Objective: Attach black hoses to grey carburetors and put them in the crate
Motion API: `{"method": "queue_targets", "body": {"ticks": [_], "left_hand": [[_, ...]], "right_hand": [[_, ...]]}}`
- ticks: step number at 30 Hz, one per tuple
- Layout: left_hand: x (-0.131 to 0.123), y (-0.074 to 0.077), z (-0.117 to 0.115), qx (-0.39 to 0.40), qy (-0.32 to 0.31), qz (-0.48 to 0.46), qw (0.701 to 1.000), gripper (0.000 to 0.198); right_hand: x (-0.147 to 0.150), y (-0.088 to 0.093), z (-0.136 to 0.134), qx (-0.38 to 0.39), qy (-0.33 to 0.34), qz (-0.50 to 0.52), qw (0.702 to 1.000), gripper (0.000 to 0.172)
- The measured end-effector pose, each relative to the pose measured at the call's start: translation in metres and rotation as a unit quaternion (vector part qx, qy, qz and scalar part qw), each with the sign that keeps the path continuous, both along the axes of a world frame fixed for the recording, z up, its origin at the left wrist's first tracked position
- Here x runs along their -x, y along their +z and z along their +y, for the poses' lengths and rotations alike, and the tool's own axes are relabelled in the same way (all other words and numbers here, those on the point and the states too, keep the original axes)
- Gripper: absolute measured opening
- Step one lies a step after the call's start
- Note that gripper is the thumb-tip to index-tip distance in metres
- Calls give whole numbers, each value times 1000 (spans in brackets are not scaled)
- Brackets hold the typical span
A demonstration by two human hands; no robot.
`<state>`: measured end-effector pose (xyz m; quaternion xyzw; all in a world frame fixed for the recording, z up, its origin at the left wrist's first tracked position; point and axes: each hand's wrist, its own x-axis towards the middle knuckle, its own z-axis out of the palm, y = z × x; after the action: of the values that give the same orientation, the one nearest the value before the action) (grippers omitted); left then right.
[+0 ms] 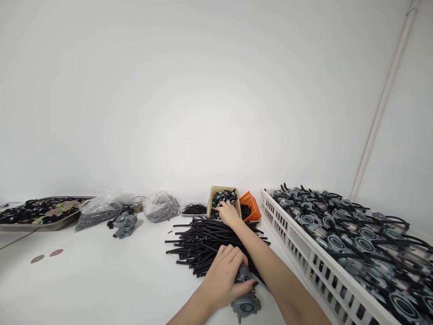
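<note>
A grey metal carburetor [246, 306] is gripped in my left hand [225, 273], whose fingers wrap over its top just above the table. My right hand [229, 213] reaches into a beige bin [221, 187] full of small black-and-metal parts [224, 197]. Its fingers are partly spread on those parts, and no part shows held in them. Below my right forearm lies a pile of black rubber hoses [203, 243], partly covered by both arms.
At right stands a white slotted crate [304, 257] of carburetors with hoses. An orange basket [253, 205] leans beside the bin. Leftward lie a tray of black rings [194, 209], plastic bags of small parts [161, 206], more carburetors [124, 224] and a metal tray [64, 222].
</note>
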<state>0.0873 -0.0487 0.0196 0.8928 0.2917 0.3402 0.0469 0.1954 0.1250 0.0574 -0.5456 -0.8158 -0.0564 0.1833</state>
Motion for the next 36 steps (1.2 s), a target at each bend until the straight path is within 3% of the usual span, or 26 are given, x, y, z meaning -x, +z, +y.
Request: {"method": "queue_targets", "body": {"ticks": [3,5,8,11,15,19,21,24,26,33,36], "left_hand": [[5,-7,-4,58,-57,-24,996,18],[6,-14,-4,67,-104,-40,992,31],[4,-23,-1,50,-142,-54,987,59],[2,-30,5,7,-141,-68,988,55],[6,-31,13,-28,-137,-60,988,47],[18,-23,22,-29,-116,-40,992,45],[23,-19,25,-24,-94,-27,995,42],[27,-15,27,-20,-77,-11,997,40],[27,-14,27,-21,-73,-7,997,39],[27,-17,27,1,-51,-8,999,46],[26,-19,26,-6,-36,1,999,42]], "right_hand": [[4,-3,8,-1,-1,14,1000,25],[3,-3,11,0,3,40,999,20],[-2,-1,10,-7,13,113,994,15],[-12,5,2,-43,17,238,970,20],[-32,5,-25,-85,9,432,898,43],[-51,-14,-69,-48,36,558,828,30],[-55,-24,-91,-8,64,618,783,28],[-58,-32,-114,131,143,723,664,31],[-58,-32,-123,196,172,735,626,35],[-58,-31,-133,323,249,682,607,47],[-58,-32,-135,333,250,663,622,43]]}}
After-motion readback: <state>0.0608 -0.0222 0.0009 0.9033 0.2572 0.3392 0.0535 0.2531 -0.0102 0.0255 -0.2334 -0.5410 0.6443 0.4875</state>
